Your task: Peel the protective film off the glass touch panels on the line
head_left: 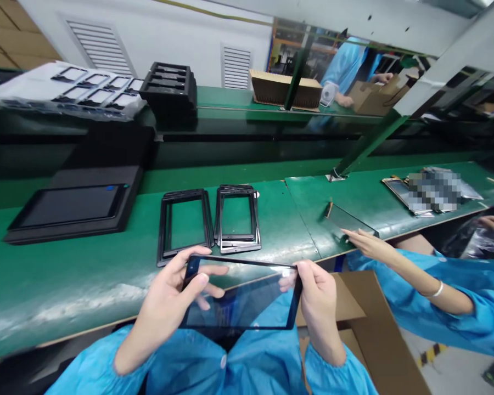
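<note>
A long green workbench (66, 285) runs across the view, its near edge just in front of the person in blue sleeves. On its left side lies a black tray (72, 211) with a dark screen set in it, and behind that, on the raised shelf, sit a stack of black trays (169, 88) and a white sheet of moulded pockets (66, 90). To the right, a co-worker's hand (364, 244) in a blue sleeve rests its fingertips on a thin panel (348, 221) lying flat on the bench. Near the middle of the bench two piles of black frames (184, 225) lie side by side, close but apart. Just in front of them, above the bench edge and the person's lap, a glass touch panel (242, 296) is held level. The left hand (168, 302) grips its left end, fingers curled around the edge with the thumb across the glass; the right hand (316, 299) closes on its right end.
</note>
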Demonstrator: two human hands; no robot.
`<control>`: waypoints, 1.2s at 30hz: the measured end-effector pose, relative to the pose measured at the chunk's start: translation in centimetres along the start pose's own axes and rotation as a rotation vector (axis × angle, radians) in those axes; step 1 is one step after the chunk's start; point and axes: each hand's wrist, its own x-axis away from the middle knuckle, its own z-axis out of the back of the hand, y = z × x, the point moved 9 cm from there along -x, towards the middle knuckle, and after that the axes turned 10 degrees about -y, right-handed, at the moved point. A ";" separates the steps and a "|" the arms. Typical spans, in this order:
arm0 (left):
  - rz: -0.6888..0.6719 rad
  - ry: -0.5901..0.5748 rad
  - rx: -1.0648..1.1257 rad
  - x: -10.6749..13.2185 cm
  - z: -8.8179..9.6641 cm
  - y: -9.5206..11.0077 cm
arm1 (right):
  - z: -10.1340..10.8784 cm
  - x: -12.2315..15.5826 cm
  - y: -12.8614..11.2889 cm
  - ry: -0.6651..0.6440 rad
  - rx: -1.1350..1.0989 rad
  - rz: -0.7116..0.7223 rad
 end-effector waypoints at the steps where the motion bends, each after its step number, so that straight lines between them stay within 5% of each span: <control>1: -0.003 0.017 0.008 0.1 0.1 0.0 | 0.0 0.1 0.1 -0.004 -0.030 0.000; 6: -0.071 0.045 -0.090 0.3 0.7 0.3 | -0.7 0.6 -0.7 -0.065 -0.053 0.001; 10: -0.436 0.061 -0.641 0.2 0.1 4.8 | -1.3 1.5 -2.0 -0.057 0.066 0.050; 13: -0.617 -0.158 -1.012 -0.3 -3.1 6.8 | -1.8 2.0 -1.9 -0.071 0.095 0.054; 16: -0.599 -0.378 -1.057 -1.1 -4.8 6.7 | -1.6 2.4 -1.2 -0.055 0.090 0.038; 21: -0.570 -0.385 -1.079 -1.1 -5.4 6.3 | -1.4 2.3 -0.8 -0.022 0.059 -0.007; 26: -0.384 -0.553 -0.891 -1.1 -7.2 4.2 | -5.2 1.3 -1.0 -0.306 0.023 -0.019; 28: -0.251 -0.521 -0.692 -1.6 -6.7 3.1 | -5.8 1.0 -0.6 -0.362 -0.081 -0.052; 32: -0.006 -0.365 -0.193 -2.0 -4.4 0.3 | -3.8 0.1 0.7 -0.230 -0.199 -0.078; 36: 0.052 -0.275 0.025 -1.5 -3.7 -1.0 | -3.1 0.0 0.9 -0.203 -0.191 -0.047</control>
